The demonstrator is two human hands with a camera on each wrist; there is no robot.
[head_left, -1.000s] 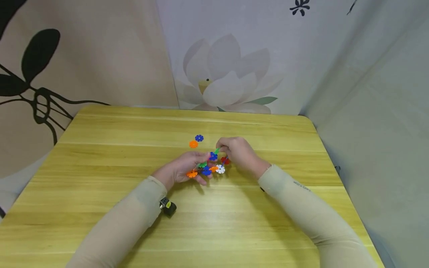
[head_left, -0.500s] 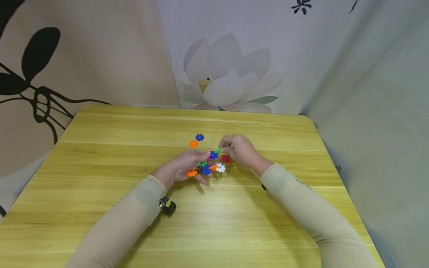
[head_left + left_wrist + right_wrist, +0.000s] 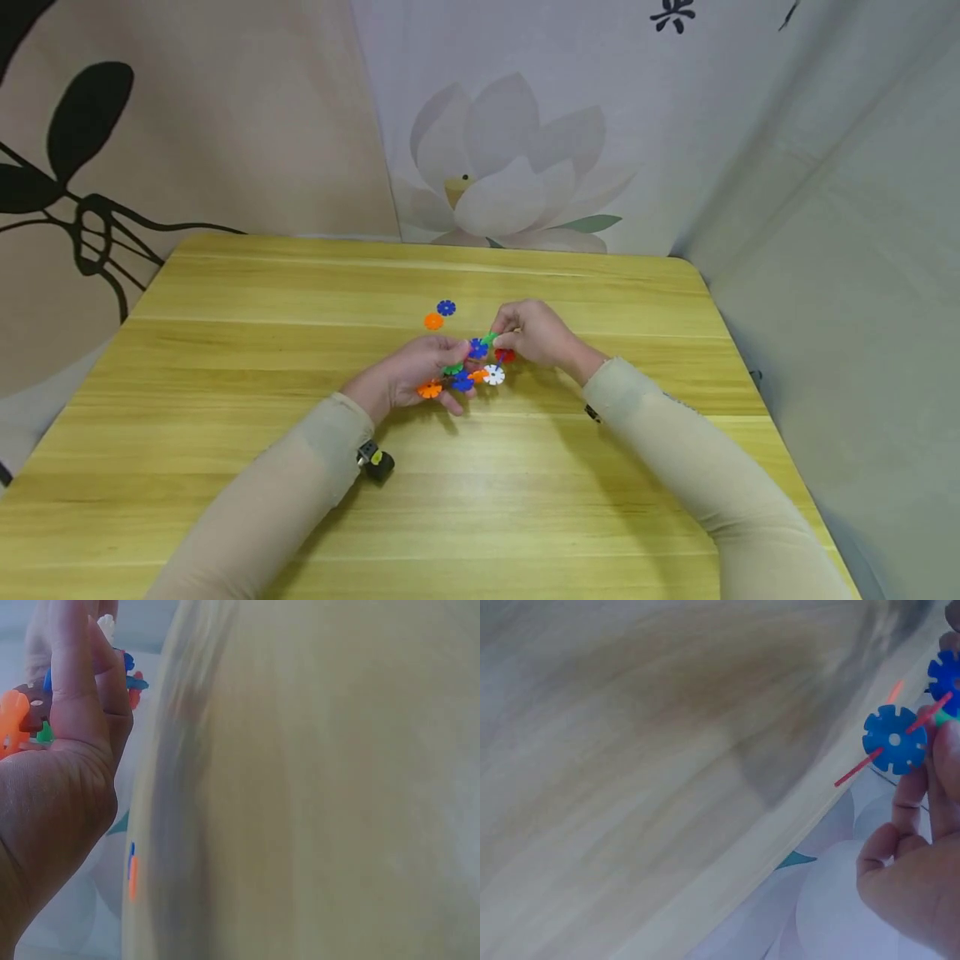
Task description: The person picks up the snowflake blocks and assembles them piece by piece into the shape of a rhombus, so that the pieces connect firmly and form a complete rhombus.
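Notched plastic snowflake discs are joined edge to edge in a chain between the hands. My left hand (image 3: 431,367) holds the chain, thumb on top near a blue disc (image 3: 477,348), other fingers spread beneath. An orange disc (image 3: 429,389) and a brown disc (image 3: 35,709) lie by its palm. A white disc (image 3: 493,375) and a red disc (image 3: 506,355) make up the right side. With thumb and index finger, my right hand (image 3: 531,329) pinches a green disc (image 3: 489,338) right at the blue one. The right wrist view shows another blue disc (image 3: 894,739) with red discs slotted into it edge-on.
Beyond the hands, a loose blue disc (image 3: 446,307) and a loose orange disc (image 3: 433,321) lie on the wooden table (image 3: 300,300). A curtain printed with a lotus (image 3: 510,167) hangs behind the table's far edge. A small black camera (image 3: 378,463) sits at the left wrist.
My right hand has shifted slightly right and away, with the green disc now lying flatter beside the blue one. My left hand stays nearly still; the loose discs have not moved.
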